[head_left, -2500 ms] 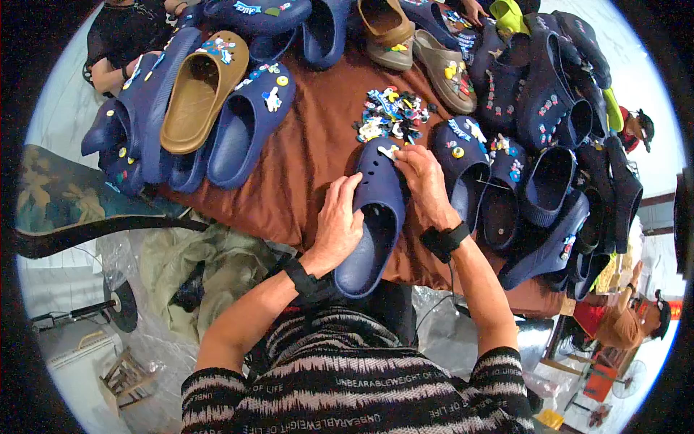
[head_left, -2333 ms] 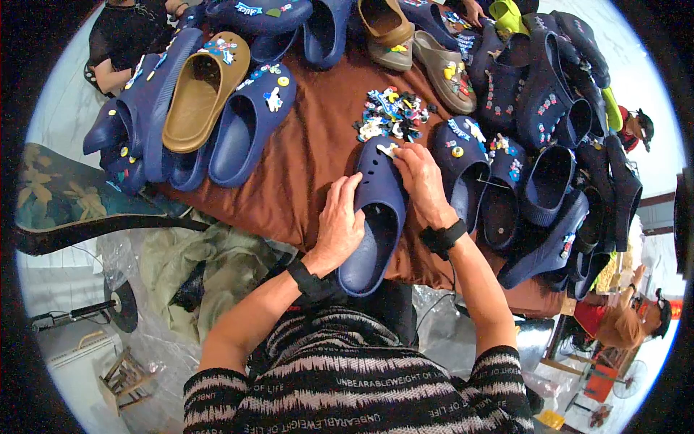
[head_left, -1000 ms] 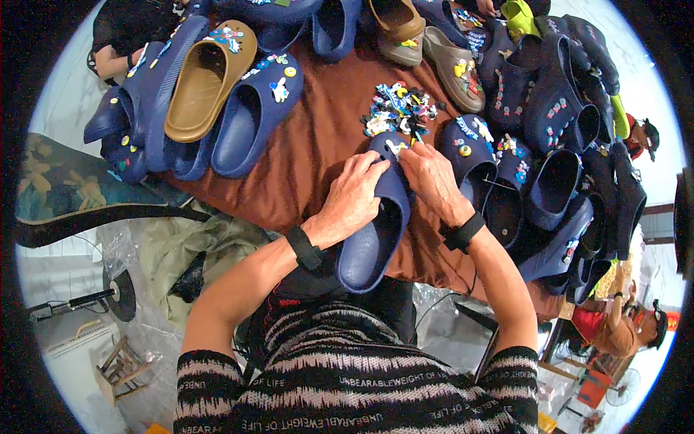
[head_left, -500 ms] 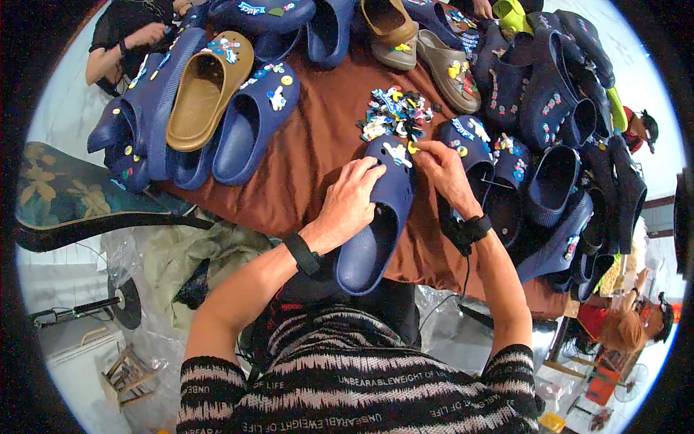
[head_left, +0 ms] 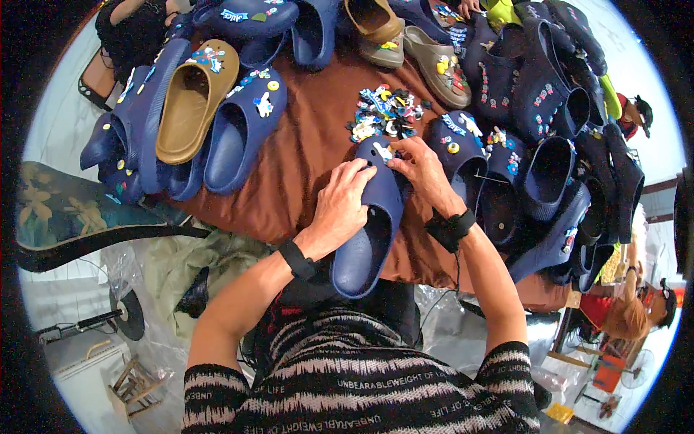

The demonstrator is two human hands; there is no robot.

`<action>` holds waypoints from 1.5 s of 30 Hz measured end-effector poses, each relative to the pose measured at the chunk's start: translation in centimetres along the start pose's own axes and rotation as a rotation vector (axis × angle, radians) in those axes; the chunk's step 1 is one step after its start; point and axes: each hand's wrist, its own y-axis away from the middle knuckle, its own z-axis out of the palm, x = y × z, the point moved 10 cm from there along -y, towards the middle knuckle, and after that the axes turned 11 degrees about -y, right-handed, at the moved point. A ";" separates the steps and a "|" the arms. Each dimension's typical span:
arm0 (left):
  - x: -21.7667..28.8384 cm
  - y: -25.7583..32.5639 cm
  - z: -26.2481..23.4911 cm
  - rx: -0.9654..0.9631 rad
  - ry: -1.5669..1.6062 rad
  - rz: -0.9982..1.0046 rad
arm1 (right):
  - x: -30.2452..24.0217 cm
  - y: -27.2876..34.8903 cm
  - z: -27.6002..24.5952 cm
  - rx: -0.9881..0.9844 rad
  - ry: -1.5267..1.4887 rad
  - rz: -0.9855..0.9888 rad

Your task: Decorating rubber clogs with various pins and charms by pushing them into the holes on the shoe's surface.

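A navy blue clog (head_left: 361, 269) lies on the brown cloth in front of me, its toe pointing away. My left hand (head_left: 336, 204) is closed round the clog's left side, fingers over its upper. On the toe sits a white shoe charm (head_left: 382, 152), beside dark holes. The fingers of my right hand (head_left: 423, 172) are pinched at the toe's right side, against the white charm. They hide the small yellow charm seen there earlier. Just beyond the toe is a pile of loose, colourful shoe charms (head_left: 383, 112).
Decorated navy clogs (head_left: 553, 177) crowd the right side. A tan clog (head_left: 195, 101) rests on navy ones at the left, and a grey-beige clog (head_left: 437, 69) stands at the back. A patterned chair back (head_left: 79, 210) is at the left edge. Other people are at the far side and right.
My right fingertips have moved left onto the clog's toe, and the yellow charm by them is now out of sight. My left hand keeps its hold. The whole view has shifted slightly.
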 end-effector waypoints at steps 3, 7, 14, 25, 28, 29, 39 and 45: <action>0.0 0.0 0.0 -0.002 -0.005 -0.001 | 0.2 0.3 0.2 0.041 0.010 -0.052; -0.1 0.1 -0.2 0.007 0.001 0.013 | 0.6 -0.5 -0.9 0.040 -0.079 -0.048; -0.1 0.0 -0.2 0.010 -0.013 0.000 | 6.0 -5.8 -2.8 0.185 0.067 0.126; -0.3 0.3 -0.4 0.021 0.037 -0.015 | 8.2 -4.2 -1.0 0.208 -0.901 0.431; -0.3 0.2 -0.3 0.023 0.025 -0.017 | 7.4 -2.4 -0.5 0.136 -1.144 0.398; -0.2 0.2 -0.4 0.038 0.020 -0.005 | 7.2 -1.9 -0.5 0.104 -1.154 0.395; -0.2 0.2 -0.6 0.060 0.027 -0.006 | 1.3 4.8 -3.5 0.319 -0.373 0.145; 0.0 0.2 -0.3 0.058 -0.045 0.032 | -3.5 6.4 -1.0 0.345 0.129 -0.200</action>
